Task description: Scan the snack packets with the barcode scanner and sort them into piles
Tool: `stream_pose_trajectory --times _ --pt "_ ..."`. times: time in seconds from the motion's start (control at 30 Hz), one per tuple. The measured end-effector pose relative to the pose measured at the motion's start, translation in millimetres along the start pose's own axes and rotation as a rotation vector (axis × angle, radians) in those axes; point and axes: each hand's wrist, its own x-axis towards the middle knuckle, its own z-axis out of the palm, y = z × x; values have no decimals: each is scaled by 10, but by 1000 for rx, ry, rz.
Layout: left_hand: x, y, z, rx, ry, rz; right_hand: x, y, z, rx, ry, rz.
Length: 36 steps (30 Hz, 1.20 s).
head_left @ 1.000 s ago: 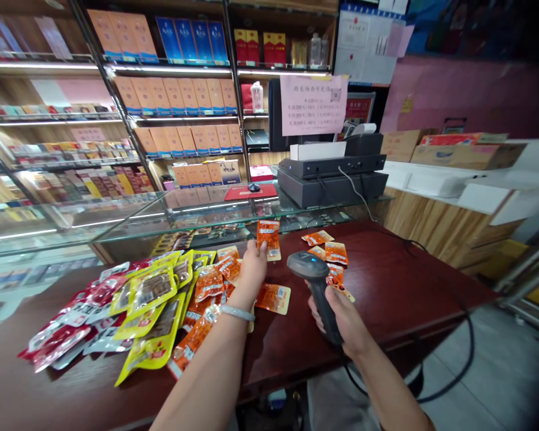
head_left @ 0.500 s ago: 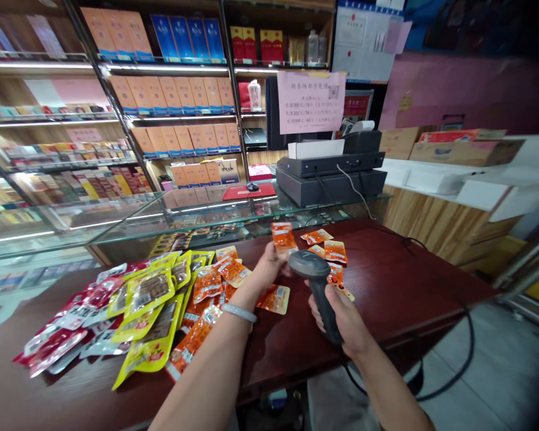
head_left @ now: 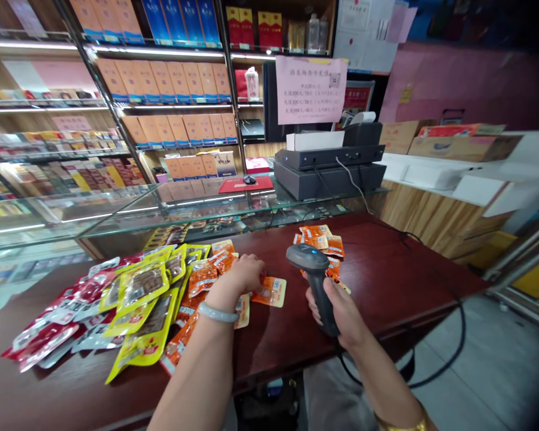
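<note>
My right hand [head_left: 341,314] grips the handle of a dark barcode scanner [head_left: 308,263], held upright over the dark red table [head_left: 386,281] with its head facing away from me. My left hand [head_left: 245,272], a pale bracelet on its wrist, lies knuckles up with fingers curled down on an orange snack packet [head_left: 269,291] at the right edge of the big pile. Beyond the scanner lies a small heap of orange packets [head_left: 321,239]. The big pile holds orange packets [head_left: 204,278], yellow pouches [head_left: 144,287] and red-and-white pouches [head_left: 49,329].
A glass display counter [head_left: 161,206] runs behind the table, with a black till and printer [head_left: 330,167] on it. Shelves of boxed goods [head_left: 175,84] fill the back wall. The scanner's cable [head_left: 449,353] hangs off the table's right side. Cardboard boxes [head_left: 458,143] sit on a white counter at right.
My left hand carried an orange packet rightward past the scanner, let it go on the small heap, then came back to the big pile. The scanner hand barely moved.
</note>
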Motion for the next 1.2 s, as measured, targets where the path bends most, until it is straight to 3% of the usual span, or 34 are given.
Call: stream_pose_trajectory --times 0.13,0.27,0.57,0.7,0.77,0.83,0.9,0.97,1.07,1.2 --pt "82 59 21 -23 162 -106 2 -5 9 -3 -14 3" --pt "138 88 15 -255 335 -209 -1 26 -7 -18 7 -10" --pt "200 103 99 -375 397 -129 -6 15 -1 -10 -22 -13" --pt "253 186 173 -545 450 -174 -15 10 17 -20 -16 -5" --pt "293 299 227 -749 482 -121 -15 15 18 -28 -4 -10" --pt "331 401 265 -983 468 32 -12 22 13 -40 7 -13" --pt "340 419 251 -1045 461 129 -7 26 7 -40 11 -9" --pt "296 313 178 -860 516 50 -5 23 7 -27 6 -1" --pt "146 -15 25 -451 593 -273 -11 5 22 -17 5 2" --pt "-27 -421 -35 -204 516 -661 -23 -18 46 -23 13 8"
